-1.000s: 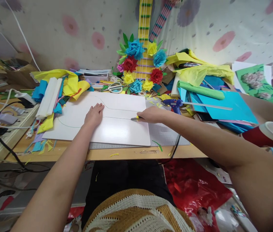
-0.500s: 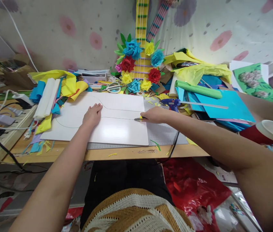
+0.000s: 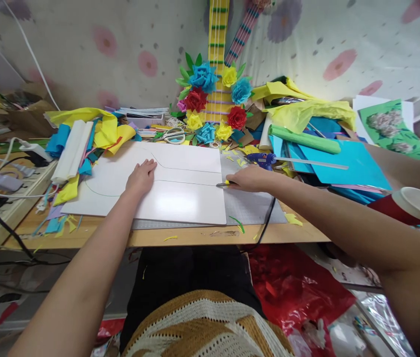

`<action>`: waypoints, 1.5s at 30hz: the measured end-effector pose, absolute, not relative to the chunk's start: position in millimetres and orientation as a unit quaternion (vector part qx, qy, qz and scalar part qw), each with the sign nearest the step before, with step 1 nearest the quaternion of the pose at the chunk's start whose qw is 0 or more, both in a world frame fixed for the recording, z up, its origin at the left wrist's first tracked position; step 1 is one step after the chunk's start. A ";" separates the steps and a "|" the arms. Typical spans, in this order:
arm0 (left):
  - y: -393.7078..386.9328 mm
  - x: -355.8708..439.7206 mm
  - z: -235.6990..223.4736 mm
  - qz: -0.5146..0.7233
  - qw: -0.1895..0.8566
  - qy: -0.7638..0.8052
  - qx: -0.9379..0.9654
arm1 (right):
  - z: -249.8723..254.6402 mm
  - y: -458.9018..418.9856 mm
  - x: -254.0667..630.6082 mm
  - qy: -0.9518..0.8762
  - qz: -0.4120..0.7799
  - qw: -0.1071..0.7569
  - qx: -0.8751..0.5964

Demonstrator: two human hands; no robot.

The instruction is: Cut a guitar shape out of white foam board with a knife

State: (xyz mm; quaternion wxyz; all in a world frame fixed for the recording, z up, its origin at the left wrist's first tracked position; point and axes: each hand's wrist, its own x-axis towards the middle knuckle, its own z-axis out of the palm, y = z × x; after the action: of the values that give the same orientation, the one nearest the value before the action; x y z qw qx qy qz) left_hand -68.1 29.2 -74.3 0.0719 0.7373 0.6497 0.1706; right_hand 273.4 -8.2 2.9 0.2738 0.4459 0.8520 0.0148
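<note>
Knife [image 3: 222, 185] moved rightward on white board [image 3: 191, 198], right hand [image 3: 247, 178] gripping it, left hand [image 3: 141, 177] flat.

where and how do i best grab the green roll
Around the middle of the green roll, coming down from above with the fingers across its length. It is a long, narrow cylinder lying on its side over the blue sheets, its top uncovered, so closing on the two long sides looks surest. The yellow paper crowds its far side.
</note>
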 end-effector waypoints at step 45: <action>18.7 -48.2 -66.9 0.150 0.080 0.681 0.712 | -18.9 5.0 258.9 0.729 -0.045 0.042 0.682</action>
State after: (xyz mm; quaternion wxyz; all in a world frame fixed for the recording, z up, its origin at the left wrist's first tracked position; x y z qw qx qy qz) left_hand -48.2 18.7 -66.9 0.0804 0.7124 0.6808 0.1502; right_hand 258.9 5.0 -18.9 0.0423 0.6819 0.7288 -0.0448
